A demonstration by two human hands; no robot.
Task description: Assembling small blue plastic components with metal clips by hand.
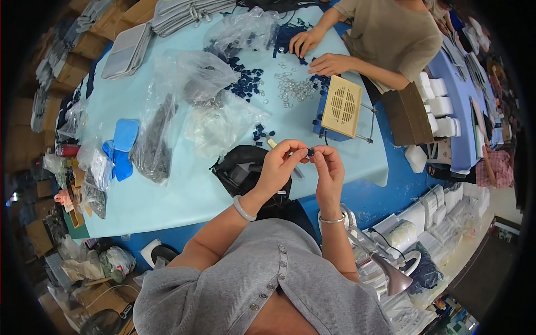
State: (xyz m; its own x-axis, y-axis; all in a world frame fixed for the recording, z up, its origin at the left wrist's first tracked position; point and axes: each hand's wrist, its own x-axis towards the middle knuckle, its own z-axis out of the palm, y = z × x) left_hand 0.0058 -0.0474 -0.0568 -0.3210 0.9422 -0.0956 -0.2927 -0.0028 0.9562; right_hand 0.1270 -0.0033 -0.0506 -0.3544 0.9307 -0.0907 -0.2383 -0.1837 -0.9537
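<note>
Just over the table's near edge, my left hand (279, 167) and my right hand (328, 172) meet, both closed in a pinch. Between their fingertips is a small dark blue piece (310, 152), much of it covered by the fingers. It resembles the dark blue fabric tabs (260, 134) lying a little beyond my left hand. A pale yellow object (272, 143), partly hidden, shows beside the left fingers. Below my hands a black fabric bag (228, 174) lies at the table edge, partly covered by my left hand and forearm.
A pale blue cloth covers the table (184, 206). Clear plastic bags (209, 72), clear rings (296, 89) and more dark blue tabs lie ahead. A beige-topped blue box with metal legs (341, 106) stands right. Another person's hands (306, 42) work at the far side. A lamp (385, 268) stands right.
</note>
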